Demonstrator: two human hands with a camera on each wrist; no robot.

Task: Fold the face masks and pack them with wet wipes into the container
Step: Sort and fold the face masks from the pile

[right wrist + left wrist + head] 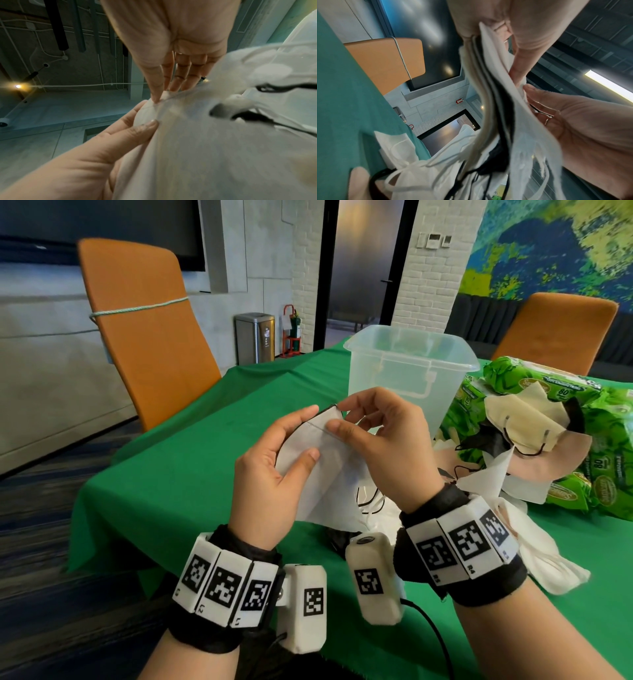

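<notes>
Your left hand [274, 477] and right hand [387, 440] both pinch a white face mask [325, 474] with curled fingers, up above the green tabletop [191, 440]. The clear container [407, 371] stands behind, with wet wipes [534, 392] beside it.

We hold a stack of folded face masks [322, 460] upright above the green-covered table, its white non-woven outer layer facing us; from the side, cream and black layers show between the white ones, and ear loops dangle below. A clear, lidless plastic container [407, 371] stands upright just beyond. To its right lie green wet-wipe packs [579, 405] with loose cream, black and white masks [527, 426] heaped on them and spilling onto the cloth.
</notes>
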